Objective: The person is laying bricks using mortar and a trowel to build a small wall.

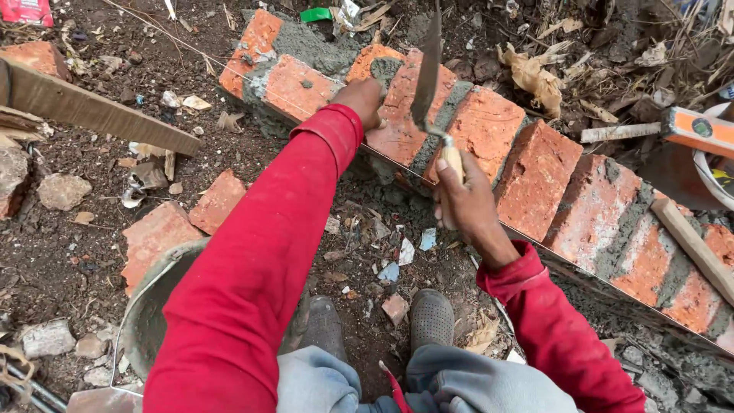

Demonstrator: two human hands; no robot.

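Now, in the head view, the right hand [468, 200] is wrapping its fingers tight around the wooden handle of a trowel [428, 76]. Its long blade is pointing up and away, standing over the gap full of wet grey mortar [443, 115]. The left hand [361, 99] is pressing flat on a brick [397, 107] just beside the blade, nearer to the gap.
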